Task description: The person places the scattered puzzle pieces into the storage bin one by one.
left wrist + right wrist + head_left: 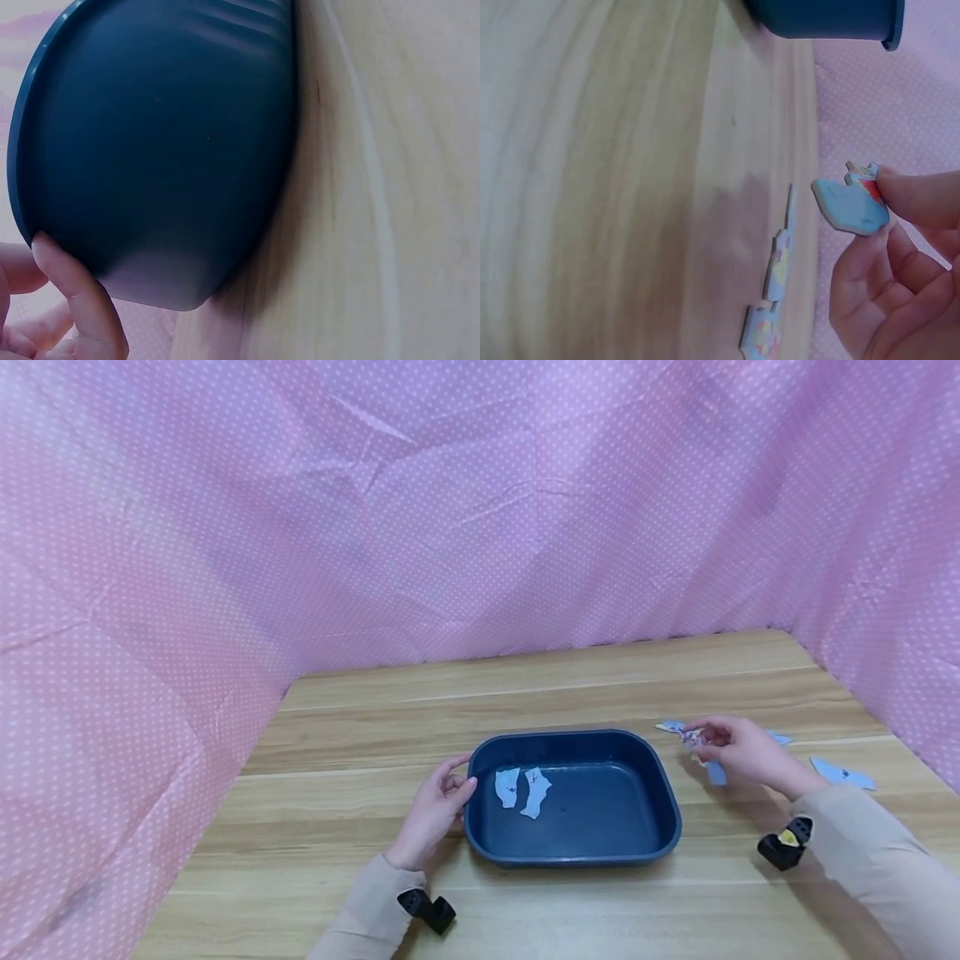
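A dark blue plastic tub (570, 852) sits on the table, two light blue puzzle pieces lying side by side at its left end: a broad one (507, 787) and a narrower one (536, 792). My left hand (435, 807) grips the tub's left rim, the thumb (71, 281) along the edge and other fingers outside. To the tub's right, my right hand (738, 750) pinches a light blue puzzle piece (847, 206) with some red on it between thumb and fingertips. In the right wrist view, this piece shows above the table, near patterned pieces (778, 264) lying there.
Beyond the right hand lie more light blue pieces, one (843, 774) near the right wrist and another (779, 737) partly behind the hand. The wooden table (360, 727) meets a pink dotted cloth (465, 527) at the back and sides.
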Motion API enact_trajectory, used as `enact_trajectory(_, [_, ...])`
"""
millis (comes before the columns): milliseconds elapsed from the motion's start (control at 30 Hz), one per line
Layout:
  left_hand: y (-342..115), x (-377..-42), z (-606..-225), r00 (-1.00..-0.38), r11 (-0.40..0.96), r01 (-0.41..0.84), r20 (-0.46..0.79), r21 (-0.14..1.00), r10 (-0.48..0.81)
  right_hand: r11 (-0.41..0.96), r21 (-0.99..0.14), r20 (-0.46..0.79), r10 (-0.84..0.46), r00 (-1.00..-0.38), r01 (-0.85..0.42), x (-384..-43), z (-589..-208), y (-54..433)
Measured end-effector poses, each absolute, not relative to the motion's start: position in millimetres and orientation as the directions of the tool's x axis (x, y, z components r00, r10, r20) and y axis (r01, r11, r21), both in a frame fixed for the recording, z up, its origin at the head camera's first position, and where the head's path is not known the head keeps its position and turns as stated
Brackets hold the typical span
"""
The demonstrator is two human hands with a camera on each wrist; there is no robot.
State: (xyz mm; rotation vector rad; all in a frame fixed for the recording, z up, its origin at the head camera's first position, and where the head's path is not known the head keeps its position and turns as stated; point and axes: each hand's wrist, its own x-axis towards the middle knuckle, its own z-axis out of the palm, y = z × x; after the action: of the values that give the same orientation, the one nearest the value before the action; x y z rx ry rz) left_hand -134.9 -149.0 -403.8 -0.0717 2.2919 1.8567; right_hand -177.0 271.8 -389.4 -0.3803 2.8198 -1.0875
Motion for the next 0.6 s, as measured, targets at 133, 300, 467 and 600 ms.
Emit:
enact_trajectory(133, [-151.0, -134.6, -403.9, -0.979, 0.204, -0.161, -0.183, 0.966, 0.09, 0.697, -0.694, -0.01, -0.257, -0.966, -0.178, -178.4, -384.2, 269.4])
enact_trajectory(300, [-153.5, -134.7, -403.1, -0.974, 0.201, -0.174, -0.198, 0.964, 0.109, 0.68, -0.71, 0.003, -0.255, -0.967, -0.182, -180.7, -376.4, 263.7])
enact_trajectory(467, [-155.2, -134.1, -401.1, -0.971, 0.216, -0.169, -0.2, 0.962, 0.13, 0.666, -0.715, 0.034, -0.27, -0.962, -0.212, -183.1, -367.8, 255.4])
enact_trajectory(600, [-156.0, -133.9, -399.9, -0.97, 0.22, -0.165, -0.199, 0.961, 0.141, 0.651, -0.725, 0.056, -0.272, -0.961, -0.226, -184.2, -362.1, 247.8])
